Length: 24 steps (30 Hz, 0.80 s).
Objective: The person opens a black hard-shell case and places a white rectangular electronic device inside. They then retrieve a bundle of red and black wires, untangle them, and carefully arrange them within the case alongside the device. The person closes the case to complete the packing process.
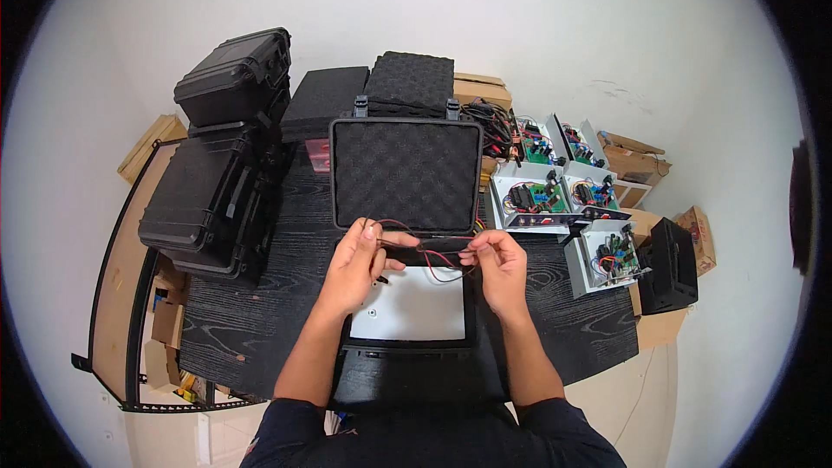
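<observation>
A thin red and black wire [442,257] stretches between my two hands, with a loop hanging in the middle. My left hand [357,264] pinches one part of it between thumb and fingers. The other side is pinched in the fingertips of my right hand [497,267]. Both hands are raised above an open black hard case [333,175], whose lid stands up at the back with dark egg-crate foam [406,175] inside. Below the hands, a white panel [416,310] fills the case's base. A small dark part near my left fingers is too small to name.
Black hard cases [204,199] are stacked at the left of the dark wood-grain table [251,329]. Foam sheets [409,78] and bundled cables [490,128] lie behind the lid. Several white housings with green circuit boards [536,195] stand at the right, beside a black box [672,267].
</observation>
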Each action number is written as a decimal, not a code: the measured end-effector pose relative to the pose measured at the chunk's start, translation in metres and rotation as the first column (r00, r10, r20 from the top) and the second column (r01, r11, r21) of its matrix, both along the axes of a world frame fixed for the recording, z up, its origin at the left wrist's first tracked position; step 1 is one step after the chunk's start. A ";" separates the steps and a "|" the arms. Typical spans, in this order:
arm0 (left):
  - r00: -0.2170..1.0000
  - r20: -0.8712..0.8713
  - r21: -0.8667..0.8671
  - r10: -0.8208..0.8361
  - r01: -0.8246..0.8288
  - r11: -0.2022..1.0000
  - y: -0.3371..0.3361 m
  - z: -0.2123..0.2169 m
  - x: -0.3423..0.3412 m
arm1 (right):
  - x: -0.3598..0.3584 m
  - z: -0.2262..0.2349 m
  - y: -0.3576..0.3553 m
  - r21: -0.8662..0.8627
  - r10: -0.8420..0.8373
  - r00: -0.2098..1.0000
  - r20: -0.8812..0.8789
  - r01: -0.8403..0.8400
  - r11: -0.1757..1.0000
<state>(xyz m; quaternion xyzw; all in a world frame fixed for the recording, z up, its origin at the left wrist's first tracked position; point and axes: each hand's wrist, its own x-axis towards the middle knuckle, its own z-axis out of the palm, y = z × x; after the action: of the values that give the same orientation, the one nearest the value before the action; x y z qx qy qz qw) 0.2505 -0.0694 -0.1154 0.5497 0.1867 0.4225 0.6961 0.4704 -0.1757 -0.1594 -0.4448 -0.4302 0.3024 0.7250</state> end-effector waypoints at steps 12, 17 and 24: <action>0.812 0.523 -0.069 -0.257 0.341 0.937 0.010 -0.002 -0.024 | 0.021 0.009 -0.020 -0.026 -0.174 0.933 0.316 0.192 0.981; 0.803 0.556 -0.125 -0.215 0.337 0.933 0.011 -0.004 -0.024 | 0.024 0.004 -0.019 -0.066 -0.145 0.911 0.385 0.184 0.981; 0.895 -0.444 0.206 -0.038 0.143 0.968 0.017 0.014 -0.038 | 0.033 -0.010 -0.022 -0.173 -0.184 0.931 0.316 0.247 0.954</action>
<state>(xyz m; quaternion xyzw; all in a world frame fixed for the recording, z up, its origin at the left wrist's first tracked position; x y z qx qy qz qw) 0.2121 -0.0528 -0.1017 0.7164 0.2611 0.2745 0.5859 0.5033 -0.1981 -0.1697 -0.6036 -0.4481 0.1942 0.6302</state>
